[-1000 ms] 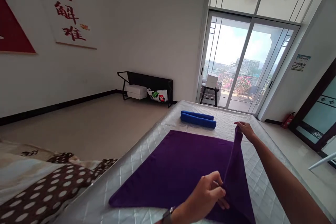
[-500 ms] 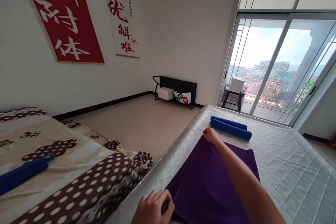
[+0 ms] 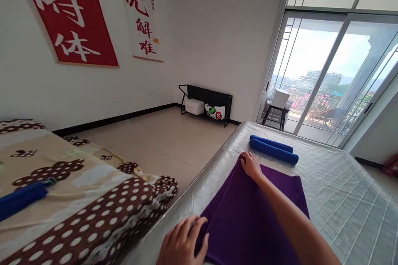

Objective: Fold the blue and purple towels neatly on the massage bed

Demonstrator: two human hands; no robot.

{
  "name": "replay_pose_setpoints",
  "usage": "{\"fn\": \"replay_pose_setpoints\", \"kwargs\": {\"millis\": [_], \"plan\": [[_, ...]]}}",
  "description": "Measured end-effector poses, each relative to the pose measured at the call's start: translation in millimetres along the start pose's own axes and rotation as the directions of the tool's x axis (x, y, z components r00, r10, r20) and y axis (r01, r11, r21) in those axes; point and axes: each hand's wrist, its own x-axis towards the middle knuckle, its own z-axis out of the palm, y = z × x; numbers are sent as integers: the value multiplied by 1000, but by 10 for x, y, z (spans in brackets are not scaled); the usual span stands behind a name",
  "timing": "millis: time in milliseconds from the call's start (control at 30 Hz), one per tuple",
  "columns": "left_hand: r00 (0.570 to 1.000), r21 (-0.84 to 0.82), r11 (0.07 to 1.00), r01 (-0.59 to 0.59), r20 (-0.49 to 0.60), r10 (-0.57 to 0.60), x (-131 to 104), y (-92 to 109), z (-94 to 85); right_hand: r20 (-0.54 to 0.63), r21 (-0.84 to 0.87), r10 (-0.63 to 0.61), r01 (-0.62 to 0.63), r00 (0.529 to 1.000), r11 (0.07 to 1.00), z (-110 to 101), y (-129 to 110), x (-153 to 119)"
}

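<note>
While the right hand [image 3: 251,167] rests forward, left hand [image 3: 183,242] nearer, both palm-down on purple cloth [image 3: 242,215], grip unclear

- A bedroom, apparently; whether in a home or a guesthouse cannot be told.
- Silvery quilted mattress [image 3: 342,190].
- Left of the mattress: a spread patterned blanket [image 3: 74,232]; past it, a wall with a red scroll [image 3: 98,35] and a white scroll [image 3: 130,20].
- Beyond the mattress: a sliding glass door [image 3: 314,66] facing a railing and flowers.
</note>
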Motion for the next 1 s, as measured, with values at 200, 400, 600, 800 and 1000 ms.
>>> {"fn": "replay_pose_setpoints", "kwargs": {"millis": [200,400,600,800,1000], "plan": [[991,-57,989,-134,3,134,9,-68,139,-6,-85,4,-4,1000,996,-272,694,-799],[994,-89,995,-33,104,42,37,-112,201,114,-167,257,-236,960,957,-577,1363,-1292],[978,-105,994,5,207,17,188,13,-61,130,-132,285,-268,950,954,-705,1249,-1267],[981,-160,985,59,193,-27,190,-50,-11,-55,-148,308,-312,950,938,-920,1075,-1775],[995,-171,985,7,102,11,171,-220,219,259,-104,382,-367,887,924,-1139,829,-2888]]}}
